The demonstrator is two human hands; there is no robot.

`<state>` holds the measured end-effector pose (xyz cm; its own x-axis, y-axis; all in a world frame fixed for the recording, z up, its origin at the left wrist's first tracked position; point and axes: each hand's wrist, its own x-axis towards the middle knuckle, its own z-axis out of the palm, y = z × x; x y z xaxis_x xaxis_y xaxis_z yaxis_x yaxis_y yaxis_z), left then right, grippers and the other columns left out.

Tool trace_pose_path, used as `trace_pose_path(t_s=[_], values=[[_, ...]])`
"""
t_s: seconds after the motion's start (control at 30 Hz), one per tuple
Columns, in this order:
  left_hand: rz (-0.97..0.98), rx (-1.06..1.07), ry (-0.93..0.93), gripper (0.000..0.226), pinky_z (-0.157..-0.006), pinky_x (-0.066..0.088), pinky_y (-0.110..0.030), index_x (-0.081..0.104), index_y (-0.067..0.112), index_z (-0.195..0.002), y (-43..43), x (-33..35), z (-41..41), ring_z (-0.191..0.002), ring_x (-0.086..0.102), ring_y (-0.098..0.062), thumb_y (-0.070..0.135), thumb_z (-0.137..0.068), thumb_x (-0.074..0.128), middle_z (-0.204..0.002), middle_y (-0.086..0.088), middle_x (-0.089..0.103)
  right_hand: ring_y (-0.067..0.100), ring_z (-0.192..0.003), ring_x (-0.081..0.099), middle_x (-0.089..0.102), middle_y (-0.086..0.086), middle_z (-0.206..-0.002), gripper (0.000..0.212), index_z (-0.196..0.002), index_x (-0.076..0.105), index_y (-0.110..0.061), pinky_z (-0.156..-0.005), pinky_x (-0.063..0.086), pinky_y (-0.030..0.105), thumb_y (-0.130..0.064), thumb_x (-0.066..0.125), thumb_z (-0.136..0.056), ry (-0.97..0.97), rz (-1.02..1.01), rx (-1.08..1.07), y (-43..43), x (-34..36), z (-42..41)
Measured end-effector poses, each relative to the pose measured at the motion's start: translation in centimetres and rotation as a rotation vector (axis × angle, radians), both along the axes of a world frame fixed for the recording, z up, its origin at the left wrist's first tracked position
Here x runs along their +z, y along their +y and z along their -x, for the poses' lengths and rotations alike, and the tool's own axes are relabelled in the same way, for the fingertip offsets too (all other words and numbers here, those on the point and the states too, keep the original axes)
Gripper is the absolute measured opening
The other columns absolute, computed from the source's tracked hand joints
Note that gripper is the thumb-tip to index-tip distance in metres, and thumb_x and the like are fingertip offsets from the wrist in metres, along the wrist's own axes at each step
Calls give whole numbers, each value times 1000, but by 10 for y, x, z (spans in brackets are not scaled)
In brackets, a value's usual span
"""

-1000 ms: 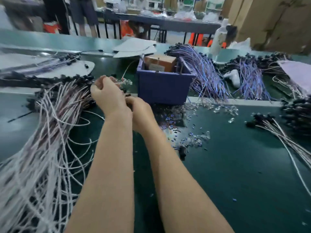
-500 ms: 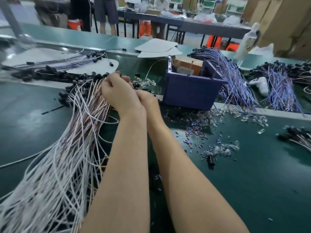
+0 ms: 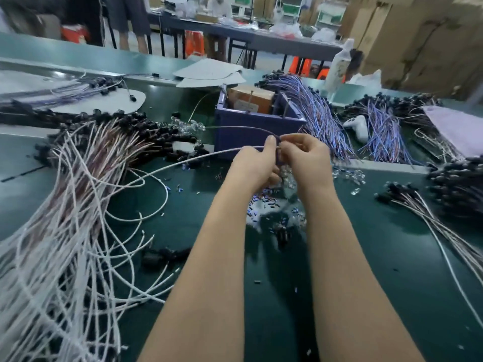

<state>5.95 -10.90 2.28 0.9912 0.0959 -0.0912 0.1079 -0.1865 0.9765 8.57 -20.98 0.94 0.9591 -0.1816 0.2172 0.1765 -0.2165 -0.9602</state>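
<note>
My left hand [image 3: 254, 165] and my right hand [image 3: 307, 159] meet in front of the blue bin [image 3: 251, 129], above the green table [image 3: 379, 257]. Both pinch the end of one white wire [image 3: 183, 163] that arcs away to the left towards a big heap of white and brown wires [image 3: 65, 218] with black caps. The wire's end between my fingertips is hidden. Below my hands lies a scatter of small blue and clear parts [image 3: 271, 207].
The blue bin holds a brown box [image 3: 251, 97]. Purple-blue wire bundles [image 3: 321, 113] lie behind and right of it, with more capped wires [image 3: 431, 212] at the right. White card sheets [image 3: 209, 73] sit at the back. People stand by a far table.
My hands have come away from the left wire heap to the right, in front of the bin, drawing one white wire out with them.
</note>
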Motion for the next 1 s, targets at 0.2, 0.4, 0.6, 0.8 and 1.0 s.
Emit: trace_pose_path(t_s=[0.2, 0.4, 0.6, 0.8, 1.0], values=[[633, 52, 37, 17, -37, 29, -14, 55, 15, -83, -13, -24, 2, -38, 36, -3, 21, -97, 50, -59, 4, 49, 9, -57, 51, 60, -2, -66, 17, -81, 66, -16, -51, 42, 15, -5, 54, -85, -32, 70, -168, -28, -12, 13], [634, 72, -92, 21, -49, 45, -13, 66, 15, -85, -10, -36, 3, -50, 51, 0, 14, -98, 49, -62, 9, 63, 14, -75, 54, 63, 2, -86, 13, -90, 65, -18, -66, 40, 22, -11, 55, -87, 40, 197, -196, -25, -21, 15], [738, 134, -77, 24, -56, 51, -12, 65, 10, -80, -14, -36, 3, -52, 59, 2, 13, -98, 50, -59, 8, 67, 18, -73, 58, 60, -2, -70, 30, -70, 57, -14, -71, 48, 32, -33, 53, -93, 21, 327, -269, -15, -21, 19], [850, 18, -55, 26, -55, 52, -14, 66, 6, -82, -17, -32, 6, -54, 60, -2, 14, -99, 47, -60, 3, 67, 8, -44, 46, 56, -4, -53, 30, -73, 62, -15, -42, 37, 17, -32, 54, -96, 242, -386, 67, -4, -21, 20], [758, 210, -14, 23, -52, 49, -11, 66, 13, -78, -7, -36, 3, -47, 53, 2, 19, -97, 54, -52, 11, 62, 5, -46, 55, 61, -2, -54, 21, -81, 60, -4, -47, 47, 13, -13, 50, -98, 133, -779, 44, -12, -19, 17]])
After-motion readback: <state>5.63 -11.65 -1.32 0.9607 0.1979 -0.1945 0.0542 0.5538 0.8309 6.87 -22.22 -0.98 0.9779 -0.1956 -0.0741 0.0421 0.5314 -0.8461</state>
